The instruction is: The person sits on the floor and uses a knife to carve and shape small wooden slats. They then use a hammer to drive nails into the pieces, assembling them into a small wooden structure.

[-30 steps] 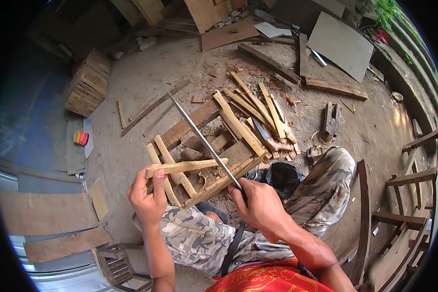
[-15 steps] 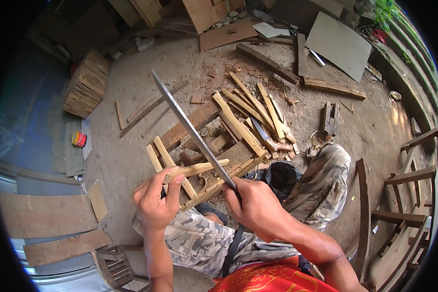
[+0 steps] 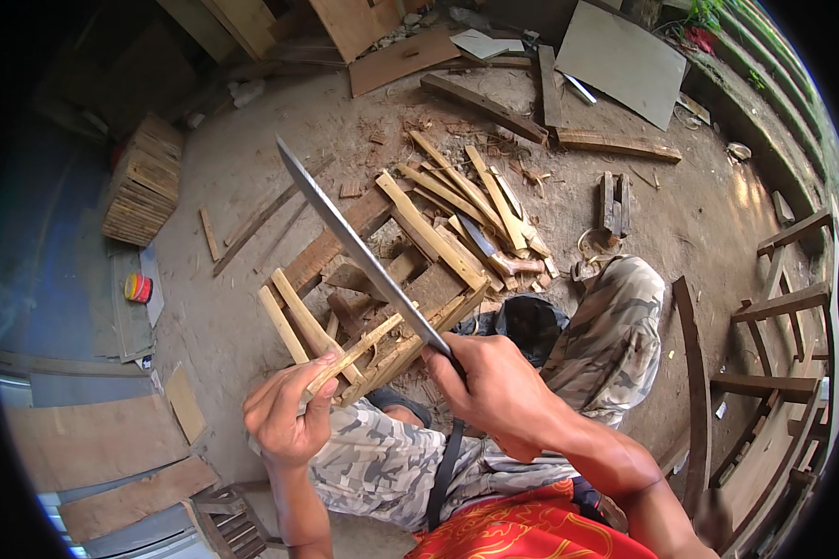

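Note:
My left hand (image 3: 289, 415) pinches one end of a pale wooden stick (image 3: 356, 351) between thumb and fingers. The stick slants up to the right, its far end close to the blade. My right hand (image 3: 499, 387) is closed round the grip of a machete (image 3: 350, 240), whose long blade points up and to the left across the stick's far end. Whether blade and stick touch, I cannot tell. Below them stands a rough wooden frame (image 3: 368, 214), with two pale strips (image 3: 309, 317) lying against its left end, near my left hand.
Beyond the frame lies a heap of pale sticks (image 3: 457, 191), with a second knife (image 3: 480, 240) among them. Dark beams (image 3: 485, 107) and board pieces (image 3: 625, 61) lie farther back. A slatted crate (image 3: 142, 182) stands left; a wooden rack (image 3: 783, 303) lines the right.
The stick has tipped, its far end now higher and its held end lower. My left hand has shifted slightly left and down. The background has slid left as the view turned.

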Motion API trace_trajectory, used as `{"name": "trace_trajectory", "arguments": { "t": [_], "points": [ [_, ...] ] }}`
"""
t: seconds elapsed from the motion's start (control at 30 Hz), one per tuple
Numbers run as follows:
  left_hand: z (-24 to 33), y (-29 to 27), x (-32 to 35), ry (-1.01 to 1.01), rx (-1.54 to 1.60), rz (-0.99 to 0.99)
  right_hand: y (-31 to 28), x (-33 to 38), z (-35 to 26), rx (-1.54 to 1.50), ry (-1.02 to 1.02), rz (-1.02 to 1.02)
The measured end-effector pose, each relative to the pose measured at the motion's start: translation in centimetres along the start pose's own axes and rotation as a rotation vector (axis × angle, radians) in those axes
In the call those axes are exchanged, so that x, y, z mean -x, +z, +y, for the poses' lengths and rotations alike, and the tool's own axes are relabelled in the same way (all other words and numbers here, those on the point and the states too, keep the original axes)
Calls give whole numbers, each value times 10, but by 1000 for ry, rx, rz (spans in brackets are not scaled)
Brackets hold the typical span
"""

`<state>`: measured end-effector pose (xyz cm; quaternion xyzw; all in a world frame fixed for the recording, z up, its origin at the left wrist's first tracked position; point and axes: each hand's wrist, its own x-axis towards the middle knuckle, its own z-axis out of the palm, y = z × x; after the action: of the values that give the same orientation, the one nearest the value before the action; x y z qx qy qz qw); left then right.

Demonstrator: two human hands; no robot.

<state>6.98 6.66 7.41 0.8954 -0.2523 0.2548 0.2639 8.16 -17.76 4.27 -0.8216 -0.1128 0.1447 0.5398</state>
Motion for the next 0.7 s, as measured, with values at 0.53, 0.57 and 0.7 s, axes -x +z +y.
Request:
{"name": "trace_trajectory", "arguments": {
  "t": [0.53, 0.57, 0.7],
  "points": [
    [-1, 3, -1, -6, -4, -12, 14, 0, 15, 315, 98, -73],
    [1, 3, -4, -15, -6, -14, 13, -1, 15, 350, 112, 29],
    [5, 5, -15, -55, -6, -45, 10, -2, 11, 173, -39, 52]
  ]
}}
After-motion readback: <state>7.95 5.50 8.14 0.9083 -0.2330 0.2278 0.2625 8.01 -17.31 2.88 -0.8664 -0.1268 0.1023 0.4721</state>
